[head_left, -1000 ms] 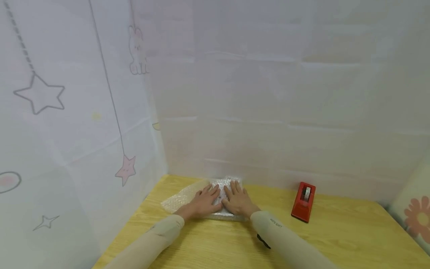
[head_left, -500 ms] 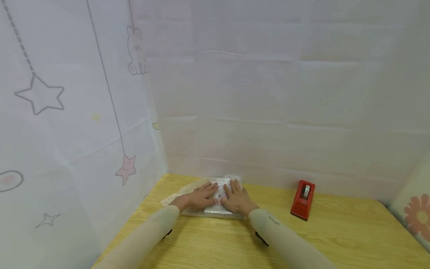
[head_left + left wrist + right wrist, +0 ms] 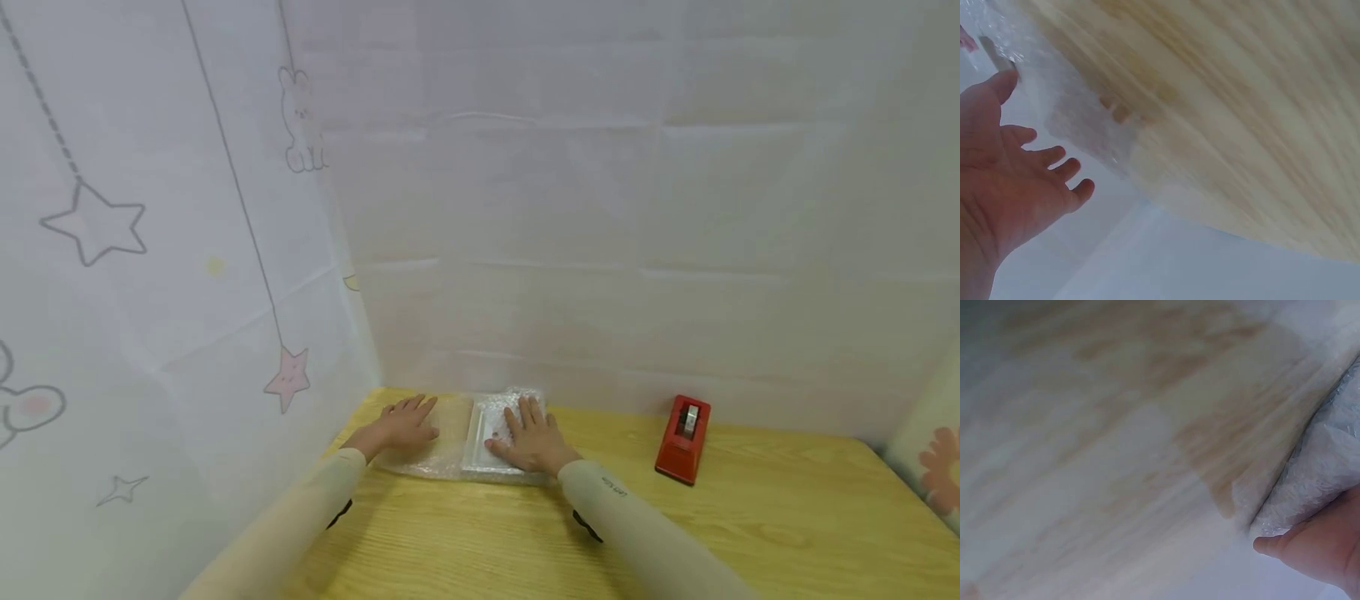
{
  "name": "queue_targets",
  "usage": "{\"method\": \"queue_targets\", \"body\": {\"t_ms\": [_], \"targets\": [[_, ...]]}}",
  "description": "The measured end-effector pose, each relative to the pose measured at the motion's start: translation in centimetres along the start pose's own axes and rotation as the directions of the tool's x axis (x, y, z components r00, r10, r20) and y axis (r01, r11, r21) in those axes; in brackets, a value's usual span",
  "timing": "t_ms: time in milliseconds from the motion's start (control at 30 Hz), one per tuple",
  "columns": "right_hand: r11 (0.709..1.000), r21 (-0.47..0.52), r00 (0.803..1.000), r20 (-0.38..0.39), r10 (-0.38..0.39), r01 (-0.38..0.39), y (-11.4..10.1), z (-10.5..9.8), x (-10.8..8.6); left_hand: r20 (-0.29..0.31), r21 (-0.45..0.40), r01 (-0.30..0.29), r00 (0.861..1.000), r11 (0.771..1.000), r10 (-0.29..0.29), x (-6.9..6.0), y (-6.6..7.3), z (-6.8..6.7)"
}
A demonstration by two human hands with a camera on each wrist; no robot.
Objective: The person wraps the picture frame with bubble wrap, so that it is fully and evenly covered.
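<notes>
A flat, pale rectangular thing with a frame-like border (image 3: pixel 477 442) lies at the back of the table under bubble wrap (image 3: pixel 450 421). My right hand (image 3: pixel 534 442) rests on top of it, fingers spread. Over the wrap's left part is my left hand (image 3: pixel 403 423), its fingers straight and apart. In the left wrist view the left hand (image 3: pixel 1016 178) is palm toward the camera beside the clear bubble wrap (image 3: pixel 1079 119); whether it touches is hard to tell. The right wrist view shows part of the right hand (image 3: pixel 1322 547) against the wrapped edge (image 3: pixel 1322 465).
A red tape dispenser (image 3: pixel 682 442) stands on the wooden table (image 3: pixel 465 542), to the right of the wrapped thing. A pale sheet (image 3: pixel 555 208) forms the back wall right behind the table, and another with printed stars (image 3: pixel 187 292) runs along the left.
My left hand has moved left, off the pale rectangular thing and onto the wrap's left part. That part now lies flatter. My right hand has stayed in about the same place.
</notes>
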State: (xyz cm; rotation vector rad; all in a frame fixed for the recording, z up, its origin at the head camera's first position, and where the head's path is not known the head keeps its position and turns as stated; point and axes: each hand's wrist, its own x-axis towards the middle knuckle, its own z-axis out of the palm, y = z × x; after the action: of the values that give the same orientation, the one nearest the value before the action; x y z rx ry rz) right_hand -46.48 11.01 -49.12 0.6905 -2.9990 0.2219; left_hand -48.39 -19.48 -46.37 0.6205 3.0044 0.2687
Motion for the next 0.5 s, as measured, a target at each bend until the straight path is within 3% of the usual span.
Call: {"method": "queue_targets", "body": {"t_ms": [133, 233, 367, 500], "targets": [[1.000, -0.006, 1.000, -0.004, 0.000, 0.000, -0.3, 0.2, 0.4, 0.018, -0.090, 0.092, 0.996, 0.992, -0.091, -1.4, -2.8, -0.2], [1.000, -0.006, 1.000, -0.003, -0.005, 0.005, -0.4, 0.5, 0.6, 0.015, -0.175, 0.119, 0.993, 0.977, -0.118, -2.3, -4.3, -0.4], [1.000, 0.002, 1.000, -0.001, -0.007, 0.007, -0.4, 0.6, 0.7, -0.014, -0.235, 0.103, 0.994, 0.967, -0.110, -3.3, -5.5, -0.7], [1.000, 0.013, 1.000, -0.010, -0.005, 0.005, -0.4, 0.6, 0.9, -0.043, -0.267, 0.043, 0.997, 0.963, -0.057, -4.0, -6.0, -1.1]]}}
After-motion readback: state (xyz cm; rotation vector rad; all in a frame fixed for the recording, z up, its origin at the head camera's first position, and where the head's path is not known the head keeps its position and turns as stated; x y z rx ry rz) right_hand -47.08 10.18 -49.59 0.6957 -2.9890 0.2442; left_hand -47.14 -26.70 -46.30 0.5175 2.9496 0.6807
